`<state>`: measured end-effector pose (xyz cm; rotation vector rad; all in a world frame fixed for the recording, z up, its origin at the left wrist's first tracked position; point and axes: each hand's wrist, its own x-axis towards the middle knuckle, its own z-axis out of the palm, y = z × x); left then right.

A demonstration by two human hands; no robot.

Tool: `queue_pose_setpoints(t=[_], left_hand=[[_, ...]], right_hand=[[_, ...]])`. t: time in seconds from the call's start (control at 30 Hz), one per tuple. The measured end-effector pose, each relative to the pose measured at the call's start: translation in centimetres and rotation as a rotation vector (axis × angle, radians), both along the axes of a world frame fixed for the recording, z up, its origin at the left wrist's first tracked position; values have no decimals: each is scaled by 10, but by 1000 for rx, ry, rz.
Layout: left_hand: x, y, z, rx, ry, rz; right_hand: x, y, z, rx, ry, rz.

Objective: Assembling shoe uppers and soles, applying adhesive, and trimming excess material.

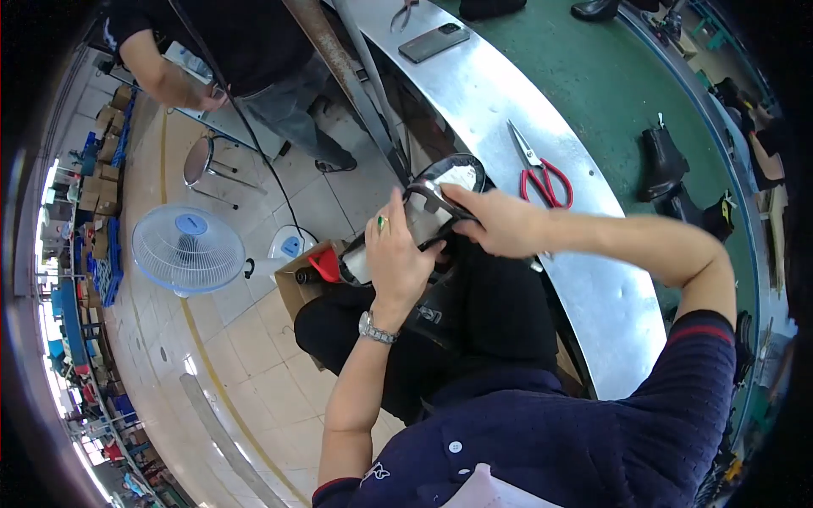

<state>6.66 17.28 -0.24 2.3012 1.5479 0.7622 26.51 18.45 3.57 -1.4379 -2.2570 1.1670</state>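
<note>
Above my lap is a black shoe, lying slantwise between my hands, with a dark rim and pale whitish and shiny patches. It seems to be turned sole up, but my fingers cover much of it. My left hand, with a ring and a metal wristwatch, is closed round its near side, the thumb along the lower edge. From the right, my right hand pinches the shoe's middle edge. Whether that hand also holds something small cannot be made out. Red-handled scissors rest on the metal bench, right of the shoe.
Farther along the bench lie a phone and pliers. Black boots stand on the green conveyor beyond. Left are a cardboard box, a fan and a stool. Another person stands at the far left.
</note>
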Motion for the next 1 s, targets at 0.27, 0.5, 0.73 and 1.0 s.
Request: queue_pose_setpoints(t=[0.27, 0.5, 0.73, 1.0], left_hand=[[4, -15, -8, 99, -30, -3], [-6, -16, -23, 306, 181, -104], [0, -7, -23, 349, 243, -110], [-1, -7, -27, 359, 247, -78]], right_hand=[[4, -30, -16, 148, 47, -48], [14, -10, 31, 299, -519, 248], [-3, 6, 5, 302, -28, -154], [-7, 18, 17, 208, -98, -193]])
